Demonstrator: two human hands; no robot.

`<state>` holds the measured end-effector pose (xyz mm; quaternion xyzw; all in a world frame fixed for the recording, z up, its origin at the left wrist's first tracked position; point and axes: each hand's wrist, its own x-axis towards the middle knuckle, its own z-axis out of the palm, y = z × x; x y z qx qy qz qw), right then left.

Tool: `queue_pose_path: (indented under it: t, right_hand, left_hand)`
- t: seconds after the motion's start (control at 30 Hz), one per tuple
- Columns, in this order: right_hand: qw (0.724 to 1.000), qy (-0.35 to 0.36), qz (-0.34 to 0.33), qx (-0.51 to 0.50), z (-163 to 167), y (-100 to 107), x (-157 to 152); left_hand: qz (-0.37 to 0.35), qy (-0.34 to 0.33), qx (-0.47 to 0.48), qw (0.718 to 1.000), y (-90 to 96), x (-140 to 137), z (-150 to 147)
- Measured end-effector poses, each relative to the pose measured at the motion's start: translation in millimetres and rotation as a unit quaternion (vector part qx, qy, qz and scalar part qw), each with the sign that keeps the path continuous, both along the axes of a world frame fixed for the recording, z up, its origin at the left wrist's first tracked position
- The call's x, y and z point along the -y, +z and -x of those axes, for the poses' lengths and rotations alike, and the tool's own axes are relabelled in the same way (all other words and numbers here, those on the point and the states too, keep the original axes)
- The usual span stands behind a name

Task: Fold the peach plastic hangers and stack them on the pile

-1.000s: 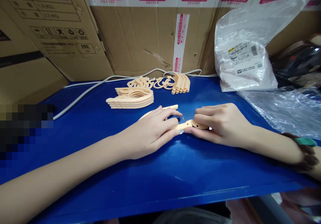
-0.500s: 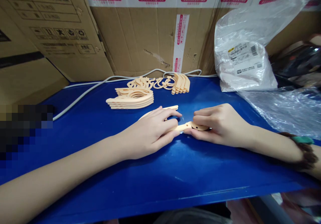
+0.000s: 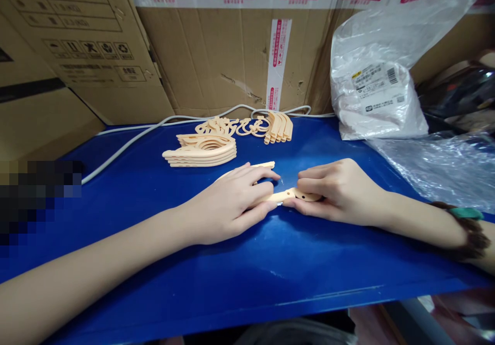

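Note:
My left hand [image 3: 230,203] is closed on a cream plastic hanger arm [image 3: 279,196], whose end with a small hole sticks out past the thumb. Most of that arm is hidden under the palm and fingers. In my right hand [image 3: 344,193], thumb and bent fingers pinch a second cream hanger piece [image 3: 304,197] with a dark hole; its far end is covered. The two pieces meet end to end between my hands, low over the blue table [image 3: 247,288]. Beyond my left fingers, part of another cream piece [image 3: 265,165] shows.
Stacked hanger arms [image 3: 201,157] lie at the back left-centre. Behind them are loose hooks [image 3: 216,126] and upright curved arms [image 3: 279,127]. A white cable [image 3: 135,141] runs along cardboard boxes [image 3: 216,61]. A plastic bag [image 3: 375,92] and clear wrap [image 3: 444,167] are at right.
Both hands hold the same pieces in nearly the same place. The view has shifted very slightly.

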<state>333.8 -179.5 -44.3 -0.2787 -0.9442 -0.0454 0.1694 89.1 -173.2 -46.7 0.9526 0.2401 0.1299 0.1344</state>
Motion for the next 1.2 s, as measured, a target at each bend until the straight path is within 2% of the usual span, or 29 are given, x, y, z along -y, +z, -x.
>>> queue_pose_path:
  t: [0.77,1.03,1.2]
  right_hand:
    - [0.999,0.023,0.027,-0.003,-1.5,-1.7,-2.4]
    - [0.996,0.076,0.04,-0.002,-1.6,2.1,4.0]
    - [0.993,0.1,0.067,0.011,-2.9,9.0,4.5]
  left_hand:
    - [0.009,-0.007,0.001,1.0,-1.3,-1.2,-1.5]
    - [0.05,0.07,0.038,0.996,-1.9,-9.9,4.9]
    - [0.052,0.08,0.052,0.994,-3.6,-19.1,10.5]
